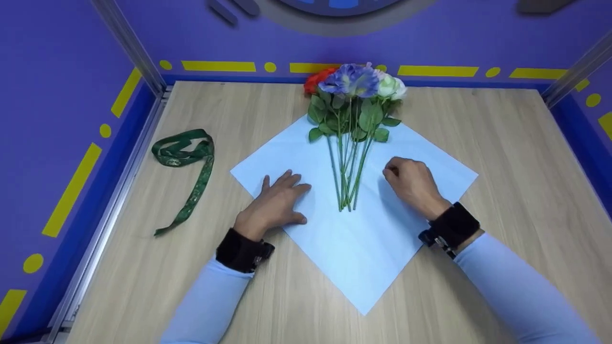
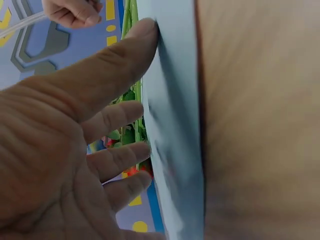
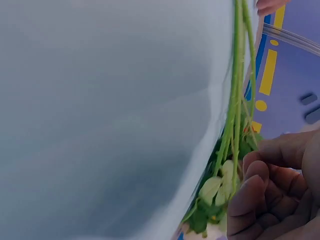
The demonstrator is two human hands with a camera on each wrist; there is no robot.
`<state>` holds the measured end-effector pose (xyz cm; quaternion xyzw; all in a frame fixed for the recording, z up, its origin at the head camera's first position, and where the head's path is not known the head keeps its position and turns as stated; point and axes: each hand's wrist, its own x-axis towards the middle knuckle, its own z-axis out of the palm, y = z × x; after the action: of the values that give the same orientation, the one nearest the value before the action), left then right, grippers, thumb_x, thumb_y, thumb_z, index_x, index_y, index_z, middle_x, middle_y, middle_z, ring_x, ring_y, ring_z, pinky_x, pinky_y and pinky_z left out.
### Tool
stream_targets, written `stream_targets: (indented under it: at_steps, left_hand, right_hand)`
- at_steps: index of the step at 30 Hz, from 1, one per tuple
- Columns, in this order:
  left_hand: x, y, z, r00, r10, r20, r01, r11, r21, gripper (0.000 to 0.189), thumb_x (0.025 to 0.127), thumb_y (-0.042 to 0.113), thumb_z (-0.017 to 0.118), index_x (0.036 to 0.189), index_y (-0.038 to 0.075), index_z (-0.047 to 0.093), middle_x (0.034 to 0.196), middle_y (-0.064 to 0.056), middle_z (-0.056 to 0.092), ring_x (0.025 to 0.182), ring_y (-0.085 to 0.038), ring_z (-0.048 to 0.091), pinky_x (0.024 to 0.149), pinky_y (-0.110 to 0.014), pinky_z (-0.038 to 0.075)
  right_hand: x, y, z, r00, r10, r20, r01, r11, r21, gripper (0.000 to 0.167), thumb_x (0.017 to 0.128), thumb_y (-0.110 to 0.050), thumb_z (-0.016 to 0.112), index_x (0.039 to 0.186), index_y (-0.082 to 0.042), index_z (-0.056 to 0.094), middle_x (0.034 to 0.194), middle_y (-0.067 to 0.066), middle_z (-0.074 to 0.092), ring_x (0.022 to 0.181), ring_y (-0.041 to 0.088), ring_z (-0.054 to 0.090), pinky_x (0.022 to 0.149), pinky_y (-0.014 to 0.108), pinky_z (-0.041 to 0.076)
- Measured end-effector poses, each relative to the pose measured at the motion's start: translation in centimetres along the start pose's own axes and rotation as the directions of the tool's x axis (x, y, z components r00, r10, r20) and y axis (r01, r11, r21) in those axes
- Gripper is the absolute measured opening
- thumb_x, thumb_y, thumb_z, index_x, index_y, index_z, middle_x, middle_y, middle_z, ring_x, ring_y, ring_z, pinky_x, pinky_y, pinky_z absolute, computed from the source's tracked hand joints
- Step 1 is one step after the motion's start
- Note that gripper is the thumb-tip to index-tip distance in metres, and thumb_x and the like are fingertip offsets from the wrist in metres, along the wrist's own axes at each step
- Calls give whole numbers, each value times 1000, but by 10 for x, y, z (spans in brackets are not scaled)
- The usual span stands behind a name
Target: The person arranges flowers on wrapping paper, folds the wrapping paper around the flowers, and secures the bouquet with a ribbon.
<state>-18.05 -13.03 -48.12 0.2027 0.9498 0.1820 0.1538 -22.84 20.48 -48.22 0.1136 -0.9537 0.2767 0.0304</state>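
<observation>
While the flower bunch [image 1: 357,134] lies on the light-blue sheet [image 1: 354,258], stems [image 1: 342,179] ending approx. mid-sheet and pointing toward the person, heads [image 1: 351,81] past the far corner, the wrap work looks early-stage (est.). Done: sheet spread flat, diamond-wise, on the surface [image 1: 516,215]; flowers placed. Left, prob.: no fold over stems yet; green ribbon [image 1: 197,191] loose, untied, L of sheet, apart from it. Pose: L hand [image 1: 275,203] palm-down across sheet's near-left edge, fingers spread, thumb out, grasping nothing; press vs. light touch, can't tell. R hand [image 1: 412,181] over sheet's right half, beside stems, apparently raised; fingers curled in, thumb tip near index, nothing visible held. Neither hand on stems. Both forearms [image 1: 210,296] angle in from near side, w/ black wrist straps [image 1: 454,222].
</observation>
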Motion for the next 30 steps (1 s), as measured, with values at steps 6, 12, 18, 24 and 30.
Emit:
stream_targets:
  at_steps: [6,12,18,24,30]
  left_hand:
    - [-25,6,0,991,94,95,-98,994,38,81,81,30,94,153,16,58,169,-11,38,163,-33,20,126,-70,14]
    - [-31,5,3,976,159,150,-162,987,12,80,79,29,95,150,19,59,172,-10,34,164,-31,13,127,-70,9]
    - [-27,0,5,977,164,135,-159,986,-50,67,77,25,96,135,17,65,170,-9,38,164,-31,18,126,-71,10]
    - [-25,1,6,980,163,114,-158,986,-57,63,80,25,94,135,18,66,168,-10,41,162,-32,24,125,-73,14]
    - [-29,7,7,978,141,151,-136,990,-44,79,80,29,95,150,19,58,173,-9,32,164,-31,14,127,-70,8]
  right_hand:
    - [-39,28,-9,999,-35,29,36,999,-37,12,99,-6,68,101,-1,78,96,16,75,89,31,70,79,46,54]
    - [-67,47,-18,992,-11,126,14,1000,-24,18,98,-8,71,113,-2,77,99,11,71,91,25,64,80,41,51]
    - [-76,55,-25,977,17,214,-21,1000,20,27,98,-16,75,123,-4,74,108,9,70,97,22,63,84,40,51]
    - [-77,56,-26,972,20,235,-27,999,25,30,98,-17,76,124,-3,73,112,10,70,101,24,63,87,43,51]
    - [-79,54,-24,971,6,240,-9,1000,11,31,98,-17,76,125,-2,72,110,11,68,99,25,61,85,44,50]
